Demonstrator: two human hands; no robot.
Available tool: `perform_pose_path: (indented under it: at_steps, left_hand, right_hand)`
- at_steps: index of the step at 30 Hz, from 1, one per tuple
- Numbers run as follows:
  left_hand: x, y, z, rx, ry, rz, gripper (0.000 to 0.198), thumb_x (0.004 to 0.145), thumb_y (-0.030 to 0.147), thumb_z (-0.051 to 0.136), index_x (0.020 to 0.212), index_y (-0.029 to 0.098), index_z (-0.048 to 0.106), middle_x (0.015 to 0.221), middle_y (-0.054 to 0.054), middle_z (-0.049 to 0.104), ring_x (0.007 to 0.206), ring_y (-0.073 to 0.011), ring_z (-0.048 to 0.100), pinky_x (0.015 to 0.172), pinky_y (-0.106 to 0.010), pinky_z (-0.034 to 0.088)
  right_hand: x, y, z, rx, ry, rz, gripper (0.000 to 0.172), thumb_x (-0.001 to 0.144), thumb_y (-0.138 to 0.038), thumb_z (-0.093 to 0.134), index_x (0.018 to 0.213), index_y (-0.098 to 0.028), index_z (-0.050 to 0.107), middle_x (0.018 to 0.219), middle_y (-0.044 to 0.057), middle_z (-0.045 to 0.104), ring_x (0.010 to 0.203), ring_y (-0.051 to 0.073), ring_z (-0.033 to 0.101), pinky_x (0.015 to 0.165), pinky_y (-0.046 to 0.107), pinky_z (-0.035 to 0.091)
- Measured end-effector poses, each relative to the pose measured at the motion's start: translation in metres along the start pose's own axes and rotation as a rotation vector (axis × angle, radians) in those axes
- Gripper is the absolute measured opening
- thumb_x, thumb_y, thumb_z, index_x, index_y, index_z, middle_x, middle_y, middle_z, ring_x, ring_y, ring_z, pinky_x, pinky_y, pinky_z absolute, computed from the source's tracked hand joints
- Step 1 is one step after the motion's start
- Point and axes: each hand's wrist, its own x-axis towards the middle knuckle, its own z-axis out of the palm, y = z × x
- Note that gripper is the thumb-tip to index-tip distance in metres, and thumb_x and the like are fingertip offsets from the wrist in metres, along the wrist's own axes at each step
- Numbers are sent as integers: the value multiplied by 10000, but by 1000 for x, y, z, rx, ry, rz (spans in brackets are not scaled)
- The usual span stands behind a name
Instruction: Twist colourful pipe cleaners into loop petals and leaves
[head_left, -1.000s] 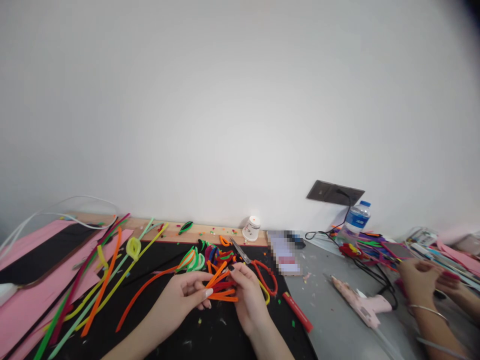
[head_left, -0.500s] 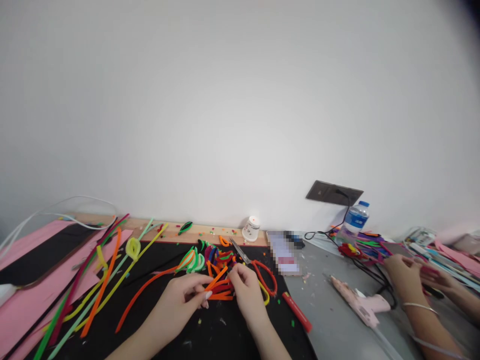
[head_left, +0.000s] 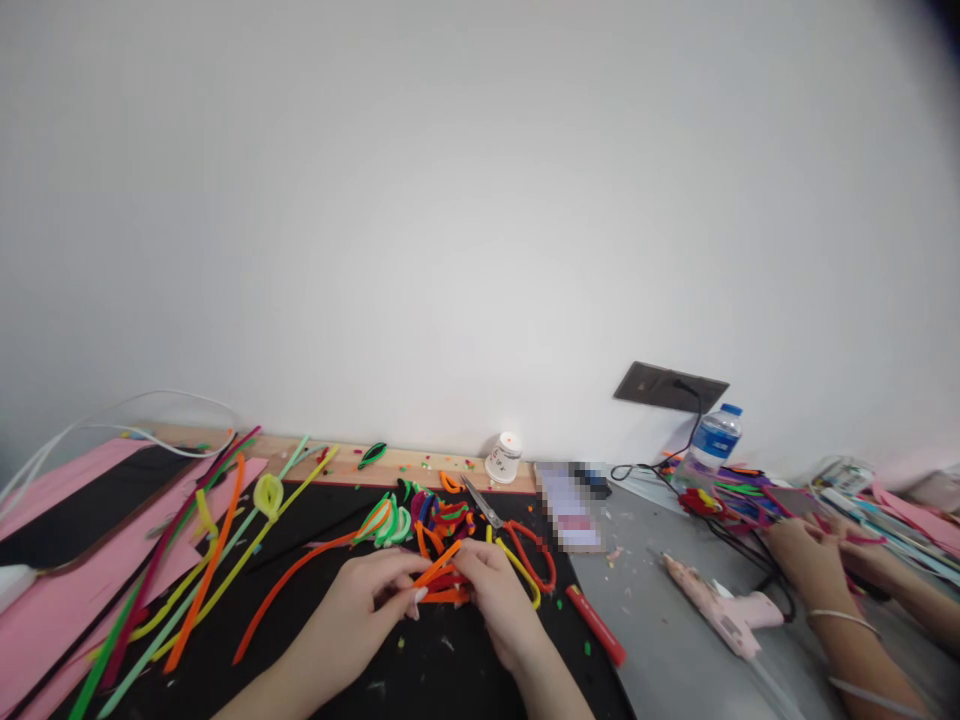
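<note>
Between my two hands is an orange pipe cleaner (head_left: 439, 566), slanting up to the right. My left hand (head_left: 375, 600) pinches its lower left end between thumb and fingers. The fingers of my right hand (head_left: 491, 590) are closed at its upper right end. Under and between the hands lie several red-orange pipe cleaner pieces (head_left: 446, 593). Just beyond them is a pile of bent pieces in purple, blue and orange (head_left: 442, 512), with green and white loops (head_left: 386, 520) to its left. Scissors with red handles (head_left: 529, 550) lie right of the pile, beside a yellow pipe cleaner (head_left: 521, 570).
Long coloured pipe cleaners (head_left: 217, 560) spread over pink paper (head_left: 67, 640) at left. A red tube (head_left: 596, 625), a phone (head_left: 570, 510) and a pink glue gun (head_left: 720, 605) lie at right. A paper cup (head_left: 503, 458) stands by the wall. A co-worker's hands (head_left: 814, 560) work at far right.
My right hand has shifted slightly, its fingers now nearer the orange pipe cleaner's upper end. More of the yellow pipe cleaner shows beside it. My left hand stays nearly still.
</note>
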Motion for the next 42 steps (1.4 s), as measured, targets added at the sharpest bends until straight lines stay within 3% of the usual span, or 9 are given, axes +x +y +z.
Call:
perform_pose_path:
  at_steps: [8, 16, 26, 33, 42]
  left_hand:
    - [0, -1, 2, 18, -8, 7, 249, 765, 205, 526, 961, 187, 678, 598, 9, 654, 579, -149, 590, 571, -210, 429]
    - [0, -10, 4, -100, -12, -34, 263, 756, 224, 541, 985, 166, 657, 602, 9, 640, 596, -158, 613, 607, -236, 459]
    - [1, -10, 7, -256, -13, -97, 252, 724, 237, 572, 947, 153, 656, 571, 27, 601, 567, -154, 607, 569, -241, 465]
    - [2, -11, 5, -259, 0, -104, 255, 716, 248, 577, 940, 148, 648, 573, 26, 597, 575, -164, 617, 575, -255, 473]
    - [3, -10, 5, -262, 14, -116, 246, 713, 251, 574, 922, 142, 644, 572, 28, 592, 567, -161, 618, 569, -254, 471]
  right_hand:
    - [-4, -5, 4, 289, -13, 11, 184, 644, -226, 617, 519, -141, 513, 481, -47, 444, 452, 73, 380, 488, 195, 288]
    - [-2, -2, -2, 144, 102, -44, 239, 666, -246, 583, 478, -150, 473, 470, -55, 391, 460, 72, 313, 465, 197, 225]
    - [0, -4, 0, 276, 24, -49, 239, 634, -245, 606, 468, -151, 462, 484, -46, 415, 467, 72, 327, 480, 200, 254]
    - [-1, -6, -3, 151, 81, 18, 218, 650, -255, 584, 496, -157, 465, 497, -53, 388, 476, 73, 331, 473, 192, 245]
    - [2, -1, -5, 203, 75, 13, 167, 635, -260, 594, 542, -163, 495, 517, -46, 435, 470, 78, 374, 478, 197, 275]
